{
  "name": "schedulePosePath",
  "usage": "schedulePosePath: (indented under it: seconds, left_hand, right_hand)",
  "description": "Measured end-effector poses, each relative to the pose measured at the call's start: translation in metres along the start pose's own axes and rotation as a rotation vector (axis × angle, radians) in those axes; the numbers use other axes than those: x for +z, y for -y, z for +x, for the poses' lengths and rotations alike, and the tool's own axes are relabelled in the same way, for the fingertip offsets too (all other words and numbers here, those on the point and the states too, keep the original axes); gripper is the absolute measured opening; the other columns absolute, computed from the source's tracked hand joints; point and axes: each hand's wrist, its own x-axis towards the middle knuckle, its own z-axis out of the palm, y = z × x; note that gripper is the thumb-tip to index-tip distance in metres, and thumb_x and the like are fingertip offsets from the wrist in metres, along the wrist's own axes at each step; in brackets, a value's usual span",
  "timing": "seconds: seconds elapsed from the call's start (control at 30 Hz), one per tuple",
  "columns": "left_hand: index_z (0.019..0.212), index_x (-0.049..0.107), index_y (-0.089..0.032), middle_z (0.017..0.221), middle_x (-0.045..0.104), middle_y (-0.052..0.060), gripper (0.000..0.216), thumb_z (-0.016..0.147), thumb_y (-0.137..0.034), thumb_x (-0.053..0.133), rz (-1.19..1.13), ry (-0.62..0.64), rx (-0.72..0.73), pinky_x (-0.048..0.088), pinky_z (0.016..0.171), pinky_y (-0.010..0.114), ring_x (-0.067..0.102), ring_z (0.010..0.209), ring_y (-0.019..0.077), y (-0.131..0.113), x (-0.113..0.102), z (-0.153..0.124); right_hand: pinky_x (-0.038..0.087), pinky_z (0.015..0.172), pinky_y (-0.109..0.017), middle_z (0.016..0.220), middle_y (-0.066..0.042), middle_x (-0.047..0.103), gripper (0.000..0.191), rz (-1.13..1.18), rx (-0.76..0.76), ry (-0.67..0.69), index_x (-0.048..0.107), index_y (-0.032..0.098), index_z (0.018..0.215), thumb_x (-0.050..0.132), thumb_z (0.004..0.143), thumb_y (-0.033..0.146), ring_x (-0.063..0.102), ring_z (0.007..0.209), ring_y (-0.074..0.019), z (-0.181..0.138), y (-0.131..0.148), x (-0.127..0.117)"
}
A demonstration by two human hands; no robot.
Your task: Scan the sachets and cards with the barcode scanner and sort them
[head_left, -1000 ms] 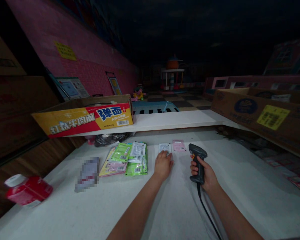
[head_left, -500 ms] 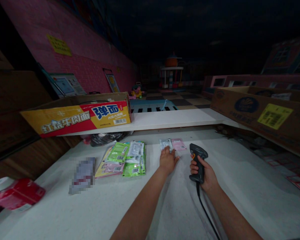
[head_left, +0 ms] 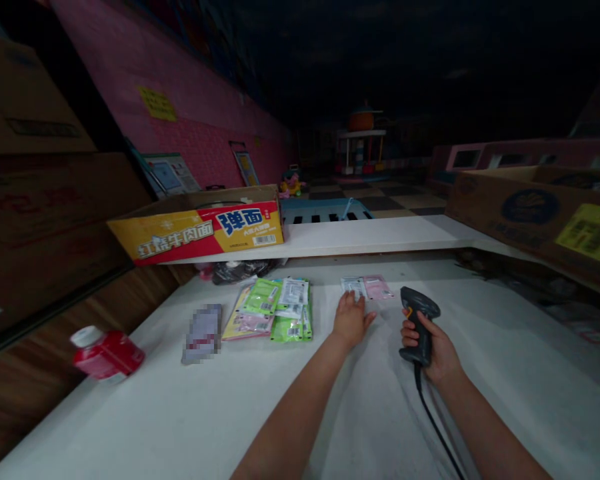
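So, where is the scanner [head_left: 419, 323]?

It's in the right hand [head_left: 437, 347] — the fingers are wrapped tight round its handle, and it is held upright over the white table [head_left: 180, 413]. Its black cord [head_left: 433, 417] runs back along the arm.

And the left hand [head_left: 351, 319]?

It lies flat and open on the table, just left of the scanner. Its fingertips touch a small white packet [head_left: 353, 287]. A pink packet [head_left: 377, 287] sits right beside that one.

What else is near?

A pile of green packets [head_left: 275, 310] lies further left. Way out by the left edge a red bottle [head_left: 107, 353] lies on its side — well apart from both hands. Behind it all, a shelf [head_left: 380, 235] holds a red and yellow box [head_left: 205, 227].
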Motion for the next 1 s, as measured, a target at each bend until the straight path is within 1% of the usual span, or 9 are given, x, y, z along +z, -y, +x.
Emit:
schedulePosePath:
  seconds: [0.17, 0.27, 0.37, 0.43, 0.53, 0.67, 0.77, 0.9, 1.0]
  left_hand:
    - [0.121, 0.059, -0.016, 0.129, 0.054, 0.016, 0.038, 0.088, -0.032, 0.051, 0.074, -0.146, -0.099, 0.035, 0.105, 0.043, 0.044, 0.124, 0.0299, 0.027, -0.051, -0.019]
    - [0.112, 0.063, -0.015, 0.119, 0.057, 0.016, 0.030, 0.087, -0.026, 0.050, 0.226, -0.234, -0.252, 0.038, 0.098, 0.043, 0.048, 0.114, 0.0305, 0.047, -0.083, -0.030]
    - [0.109, 0.063, -0.012, 0.113, 0.057, 0.018, 0.032, 0.087, -0.031, 0.052, 0.382, -0.320, -0.417, 0.037, 0.095, 0.046, 0.046, 0.112, 0.0341, 0.065, -0.103, -0.037]
    - [0.107, 0.064, -0.010, 0.109, 0.057, 0.020, 0.037, 0.085, -0.039, 0.054, 0.438, -0.337, -0.492, 0.035, 0.095, 0.049, 0.046, 0.112, 0.0362, 0.073, -0.108, -0.040]
    - [0.100, 0.065, -0.009, 0.107, 0.057, 0.021, 0.042, 0.084, -0.046, 0.056, 0.478, -0.332, -0.522, 0.034, 0.095, 0.049, 0.046, 0.110, 0.0367, 0.081, -0.109, -0.042]
    - [0.098, 0.064, -0.010, 0.107, 0.057, 0.021, 0.041, 0.081, -0.046, 0.061, 0.490, -0.368, -0.529, 0.034, 0.095, 0.048, 0.047, 0.110, 0.0368, 0.081, -0.107, -0.043]
    - [0.099, 0.061, -0.011, 0.111, 0.056, 0.020, 0.037, 0.078, -0.042, 0.066, 0.456, -0.400, -0.532, 0.033, 0.097, 0.048, 0.046, 0.114, 0.0374, 0.079, -0.107, -0.042]
    - [0.098, 0.058, -0.014, 0.107, 0.060, 0.016, 0.025, 0.080, -0.031, 0.065, 0.352, -0.401, -0.535, 0.038, 0.094, 0.043, 0.051, 0.111, 0.0330, 0.079, -0.112, -0.038]
    - [0.096, 0.056, -0.017, 0.092, 0.065, 0.010, 0.014, 0.086, -0.025, 0.057, 0.110, -0.368, -0.474, 0.043, 0.083, 0.036, 0.059, 0.094, 0.0259, 0.077, -0.113, -0.040]
  right_hand:
    - [0.041, 0.039, -0.013, 0.065, 0.005, 0.049, 0.033, 0.028, 0.019, 0.007, 0.056, 0.016, 0.097, 0.075, 0.070, 0.022, 0.044, 0.047, -0.0051, -0.001, -0.001, -0.004]
    - [0.041, 0.038, -0.014, 0.065, 0.004, 0.049, 0.031, 0.023, 0.013, -0.004, 0.057, 0.016, 0.097, 0.074, 0.071, 0.021, 0.044, 0.047, -0.0053, -0.003, -0.002, -0.003]
    - [0.042, 0.038, -0.015, 0.065, 0.004, 0.049, 0.030, 0.022, 0.010, -0.014, 0.058, 0.016, 0.096, 0.074, 0.071, 0.019, 0.044, 0.047, -0.0057, -0.005, -0.002, -0.001]
    - [0.042, 0.037, -0.015, 0.066, 0.004, 0.048, 0.029, 0.027, 0.010, -0.014, 0.058, 0.016, 0.095, 0.074, 0.071, 0.019, 0.044, 0.047, -0.0060, -0.005, -0.003, -0.001]
    - [0.042, 0.038, -0.015, 0.066, 0.004, 0.048, 0.028, 0.033, 0.014, -0.007, 0.058, 0.016, 0.095, 0.073, 0.072, 0.018, 0.044, 0.047, -0.0059, -0.004, -0.003, -0.001]
    - [0.042, 0.038, -0.014, 0.065, 0.004, 0.048, 0.028, 0.032, 0.009, -0.013, 0.058, 0.015, 0.095, 0.074, 0.072, 0.019, 0.045, 0.047, -0.0056, -0.004, -0.003, -0.001]
    - [0.042, 0.038, -0.014, 0.065, 0.003, 0.049, 0.025, 0.038, 0.013, -0.018, 0.059, 0.015, 0.095, 0.072, 0.074, 0.019, 0.046, 0.047, -0.0057, -0.003, -0.003, -0.002]
    - [0.042, 0.038, -0.015, 0.064, 0.003, 0.050, 0.023, 0.030, 0.012, -0.020, 0.059, 0.015, 0.094, 0.070, 0.075, 0.019, 0.046, 0.046, -0.0056, -0.003, -0.002, -0.002]
    - [0.042, 0.038, -0.014, 0.064, 0.003, 0.051, 0.022, 0.018, 0.009, -0.018, 0.059, 0.015, 0.094, 0.069, 0.075, 0.020, 0.045, 0.046, -0.0052, -0.003, -0.002, -0.002]
